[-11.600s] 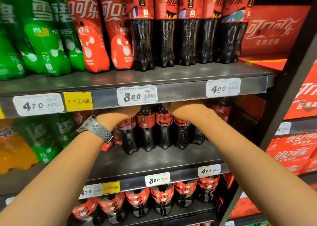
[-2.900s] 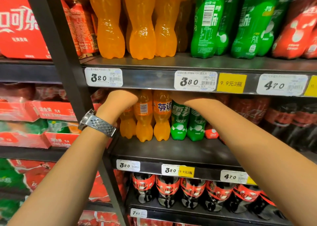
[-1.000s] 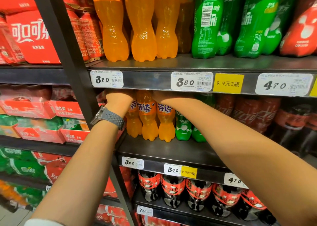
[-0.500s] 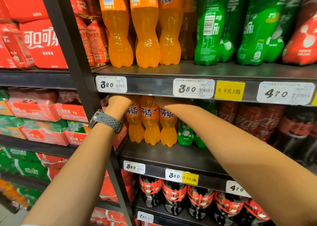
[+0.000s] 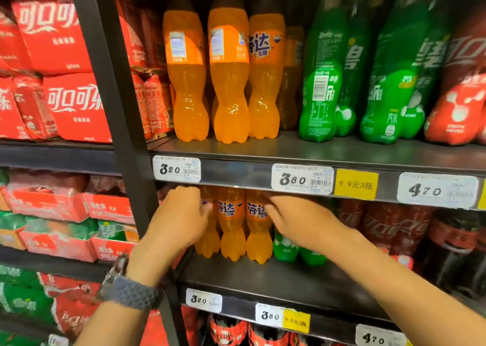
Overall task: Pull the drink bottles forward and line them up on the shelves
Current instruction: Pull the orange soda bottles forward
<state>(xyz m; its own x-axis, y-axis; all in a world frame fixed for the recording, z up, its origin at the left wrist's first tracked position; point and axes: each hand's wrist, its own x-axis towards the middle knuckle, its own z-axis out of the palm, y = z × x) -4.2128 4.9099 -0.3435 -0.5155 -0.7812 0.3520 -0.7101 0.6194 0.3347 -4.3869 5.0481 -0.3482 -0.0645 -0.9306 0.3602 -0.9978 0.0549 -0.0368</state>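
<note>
Three orange soda bottles stand side by side on the middle shelf [image 5: 263, 280], a little back from its front edge. My left hand [image 5: 181, 216] curls round the leftmost orange bottle [image 5: 210, 243] at label height. My right hand [image 5: 297, 219] grips the rightmost orange bottle [image 5: 259, 243] from its right side, fingertips on the label. The middle orange bottle [image 5: 232, 238] stands between them, labels facing forward. Small green soda bottles [image 5: 285, 249] stand behind my right hand, mostly hidden. The bottle caps are hidden by the price rail above.
The upper shelf carries tall orange bottles [image 5: 228, 82] and green bottles [image 5: 320, 95]. Dark red cola bottles [image 5: 389, 230] fill the middle shelf to the right. A black upright post [image 5: 118, 109] stands left of my left hand, with red can packs [image 5: 73, 103] beyond it.
Both hands have come down from the bottle tops under the price rail to label height on the outer orange bottles. The view has tilted upward.
</note>
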